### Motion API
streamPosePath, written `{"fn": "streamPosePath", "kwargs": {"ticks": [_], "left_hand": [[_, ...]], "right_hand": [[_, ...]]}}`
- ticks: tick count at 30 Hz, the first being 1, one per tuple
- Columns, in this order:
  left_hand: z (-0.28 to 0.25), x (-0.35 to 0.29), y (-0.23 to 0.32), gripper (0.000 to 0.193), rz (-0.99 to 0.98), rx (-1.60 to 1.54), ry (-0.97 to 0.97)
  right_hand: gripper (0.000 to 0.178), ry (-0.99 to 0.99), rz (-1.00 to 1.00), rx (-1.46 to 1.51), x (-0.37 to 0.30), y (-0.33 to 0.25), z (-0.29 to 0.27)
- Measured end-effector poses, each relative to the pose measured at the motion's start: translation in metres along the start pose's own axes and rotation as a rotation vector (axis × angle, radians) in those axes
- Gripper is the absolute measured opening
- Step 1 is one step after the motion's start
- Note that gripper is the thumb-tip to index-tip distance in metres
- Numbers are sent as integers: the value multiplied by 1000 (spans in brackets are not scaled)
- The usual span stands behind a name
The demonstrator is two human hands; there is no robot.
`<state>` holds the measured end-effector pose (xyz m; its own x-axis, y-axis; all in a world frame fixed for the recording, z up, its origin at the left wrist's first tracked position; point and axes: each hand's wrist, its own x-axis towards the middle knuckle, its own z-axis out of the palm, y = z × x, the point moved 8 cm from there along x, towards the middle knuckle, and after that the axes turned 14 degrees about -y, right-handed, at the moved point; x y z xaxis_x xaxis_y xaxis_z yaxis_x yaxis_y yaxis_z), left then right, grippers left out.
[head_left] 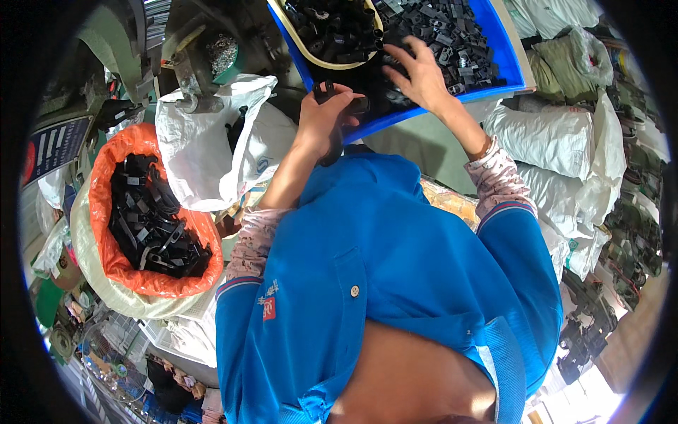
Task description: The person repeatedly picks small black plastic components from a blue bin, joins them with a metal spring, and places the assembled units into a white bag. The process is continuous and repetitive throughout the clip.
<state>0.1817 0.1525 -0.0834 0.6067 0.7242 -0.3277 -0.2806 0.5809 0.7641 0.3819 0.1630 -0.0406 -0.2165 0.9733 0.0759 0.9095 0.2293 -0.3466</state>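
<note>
My left hand (323, 119) is closed around a long black plastic part (330, 147). Bits of the part stick out above and below the fingers; its exact kind is hidden by the grip. My right hand (422, 76) has its fingers spread over the near side of a blue tray (387, 124), above blurred dark pieces. Small black plastic pieces (452, 39) are heaped in the tray. A cream basin (308, 54) with larger black, tube-like parts (346, 32) stands at the tray's left side.
An orange-lined sack (106, 205) full of black plastic parts stands on the left. Beside it is an open white bag (205, 141). A machine (116, 42) and a green bowl (227, 71) of small metal pieces are at the upper left. Filled white sacks (547, 138) are piled on the right.
</note>
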Motion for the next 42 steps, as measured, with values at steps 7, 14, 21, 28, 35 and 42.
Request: {"fn": "streamPosePath", "kwargs": {"ticks": [7,14,21,28,35,42], "left_hand": [[0,7,2,14,-34,116,-35],[16,10,6,19,-83,149,-114],[35,17,4,23,27,246,-240],[47,18,5,19,65,335,-238],[37,29,-13,15,-39,159,-100],[25,28,-28,18,-166,0,-36]], "right_hand": [[32,50,-129,-163,-1,-21,-13],[27,76,19,97,1,6,-47],[23,-271,194,1187,-27,-28,-5],[22,-174,294,1319,-43,-17,7],[22,-73,294,1305,-47,-10,8],[27,-67,162,1052,-42,6,6]]}}
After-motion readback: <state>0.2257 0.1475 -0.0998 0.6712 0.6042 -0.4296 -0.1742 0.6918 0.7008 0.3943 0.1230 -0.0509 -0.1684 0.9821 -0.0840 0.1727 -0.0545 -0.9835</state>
